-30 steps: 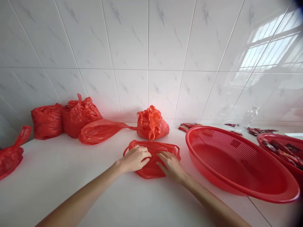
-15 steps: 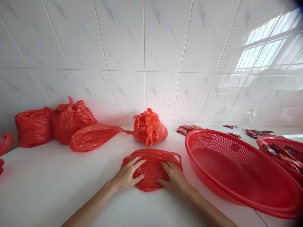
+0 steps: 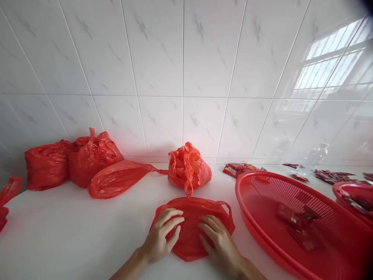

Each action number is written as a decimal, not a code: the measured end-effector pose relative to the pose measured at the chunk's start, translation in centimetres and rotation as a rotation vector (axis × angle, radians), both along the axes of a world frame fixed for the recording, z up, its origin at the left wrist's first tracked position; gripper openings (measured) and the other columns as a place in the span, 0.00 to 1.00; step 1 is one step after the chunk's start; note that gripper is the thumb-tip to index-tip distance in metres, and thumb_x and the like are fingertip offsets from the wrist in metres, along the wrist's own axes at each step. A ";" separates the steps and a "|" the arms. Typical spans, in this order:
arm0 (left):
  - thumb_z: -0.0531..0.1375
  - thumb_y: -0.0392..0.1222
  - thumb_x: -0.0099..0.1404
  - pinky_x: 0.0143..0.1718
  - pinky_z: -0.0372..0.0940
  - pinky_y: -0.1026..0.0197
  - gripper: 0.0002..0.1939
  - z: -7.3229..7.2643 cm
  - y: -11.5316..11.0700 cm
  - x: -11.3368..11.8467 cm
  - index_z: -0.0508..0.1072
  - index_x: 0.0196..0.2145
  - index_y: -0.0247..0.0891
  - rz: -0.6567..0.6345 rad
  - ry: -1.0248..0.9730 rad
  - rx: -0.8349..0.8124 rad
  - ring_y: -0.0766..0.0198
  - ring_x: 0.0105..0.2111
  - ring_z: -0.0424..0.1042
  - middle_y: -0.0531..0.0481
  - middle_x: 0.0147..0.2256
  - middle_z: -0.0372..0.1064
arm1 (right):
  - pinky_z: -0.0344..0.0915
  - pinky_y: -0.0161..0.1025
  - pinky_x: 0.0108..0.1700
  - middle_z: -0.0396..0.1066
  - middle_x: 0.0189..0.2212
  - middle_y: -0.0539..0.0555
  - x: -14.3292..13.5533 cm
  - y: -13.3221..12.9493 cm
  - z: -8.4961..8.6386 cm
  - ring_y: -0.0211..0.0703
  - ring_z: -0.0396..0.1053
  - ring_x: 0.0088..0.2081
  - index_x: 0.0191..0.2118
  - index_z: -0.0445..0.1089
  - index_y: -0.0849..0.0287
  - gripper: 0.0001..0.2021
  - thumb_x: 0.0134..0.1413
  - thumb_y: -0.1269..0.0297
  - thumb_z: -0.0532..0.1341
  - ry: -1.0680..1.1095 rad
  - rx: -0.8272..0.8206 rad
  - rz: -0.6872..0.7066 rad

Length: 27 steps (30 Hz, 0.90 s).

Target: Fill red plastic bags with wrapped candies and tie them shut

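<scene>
A red plastic bag (image 3: 190,233) lies spread on the white table, its handle loop (image 3: 229,212) out at the right. My left hand (image 3: 163,233) rests at the bag's left side, fingers bent and apart from the thumb. On the right part of the bag is my right hand (image 3: 217,237), its fingers also apart. Neither hand is closed on anything. Just beyond stands a bunched, filled red bag (image 3: 189,169), its contents hidden. To the right is a large red basket (image 3: 241,194) with blurred dark-red packets (image 3: 300,223) inside.
Two full red bags (image 3: 48,165) stand at the back left, with a flat red bag (image 3: 116,181) beside them. Snack packets (image 3: 239,169) lie along the tiled wall. A second red basket (image 3: 339,188) and a clear bottle (image 3: 317,155) are at the far right.
Blurred packets now show in the large basket, where none showed before. My hands have shifted slightly on the bag, which looks flatter and wider. The whole scene sits lower in view.
</scene>
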State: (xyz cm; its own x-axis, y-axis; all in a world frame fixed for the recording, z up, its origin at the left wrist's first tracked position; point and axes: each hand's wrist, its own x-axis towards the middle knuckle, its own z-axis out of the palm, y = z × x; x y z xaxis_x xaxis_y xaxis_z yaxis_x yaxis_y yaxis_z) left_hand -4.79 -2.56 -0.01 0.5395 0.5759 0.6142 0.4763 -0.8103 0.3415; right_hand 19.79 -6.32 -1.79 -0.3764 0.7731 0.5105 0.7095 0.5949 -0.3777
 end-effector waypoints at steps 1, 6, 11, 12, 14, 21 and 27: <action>0.54 0.30 0.68 0.53 0.69 0.57 0.15 0.1 -0.1 0.2 0.71 0.50 0.40 -0.003 -0.029 0.008 0.59 0.51 0.70 0.44 0.49 0.70 | 0.71 0.47 0.51 0.72 0.50 0.57 0.0 0.0 0.1 0.50 0.69 0.50 0.49 0.70 0.54 0.16 0.58 0.77 0.56 0.008 0.005 0.006; 0.55 0.29 0.66 0.50 0.70 0.58 0.16 -0.1 -0.8 1.9 0.72 0.49 0.40 -0.092 -0.028 -0.030 0.60 0.47 0.71 0.44 0.46 0.71 | 0.71 0.46 0.48 0.73 0.46 0.57 -0.3 0.4 0.0 0.49 0.69 0.47 0.46 0.70 0.55 0.17 0.54 0.80 0.56 0.017 0.010 0.035; 0.54 0.27 0.63 0.49 0.71 0.58 0.19 -0.8 -0.4 2.8 0.74 0.47 0.40 -0.037 0.069 -0.196 0.60 0.46 0.72 0.44 0.45 0.71 | 0.71 0.46 0.47 0.73 0.43 0.57 -0.2 1.2 -1.4 0.49 0.70 0.44 0.45 0.71 0.56 0.16 0.53 0.79 0.57 -0.017 -0.009 -0.003; 0.54 0.27 0.62 0.50 0.72 0.58 0.19 -0.9 -0.3 2.9 0.75 0.47 0.40 -0.019 0.098 -0.228 0.59 0.46 0.73 0.44 0.45 0.71 | 0.71 0.47 0.47 0.73 0.44 0.57 -0.1 1.4 -1.6 0.50 0.70 0.44 0.44 0.71 0.56 0.15 0.53 0.78 0.58 -0.025 -0.010 -0.011; 0.55 0.27 0.60 0.51 0.72 0.57 0.20 -1.0 0.0 2.9 0.75 0.48 0.40 0.001 0.160 -0.276 0.58 0.47 0.73 0.44 0.46 0.71 | 0.71 0.49 0.48 0.73 0.46 0.58 0.0 1.5 -1.9 0.51 0.70 0.45 0.44 0.71 0.57 0.14 0.54 0.77 0.58 -0.039 -0.026 -0.025; 0.58 0.33 0.62 0.54 0.71 0.55 0.21 -1.2 0.0 2.3 0.73 0.53 0.41 0.015 0.218 -0.272 0.55 0.52 0.71 0.43 0.52 0.69 | 0.72 0.50 0.48 0.73 0.46 0.58 -0.3 1.0 -0.5 0.52 0.71 0.45 0.45 0.72 0.57 0.14 0.56 0.78 0.57 -0.088 -0.111 -0.046; 0.57 0.31 0.64 0.50 0.70 0.49 0.14 -1.8 -1.7 3.3 0.74 0.47 0.41 -0.089 0.024 0.005 0.54 0.46 0.71 0.43 0.44 0.72 | 0.70 0.49 0.51 0.72 0.50 0.60 -0.1 0.5 0.6 0.51 0.69 0.49 0.50 0.69 0.58 0.15 0.60 0.78 0.54 -0.032 -0.001 0.019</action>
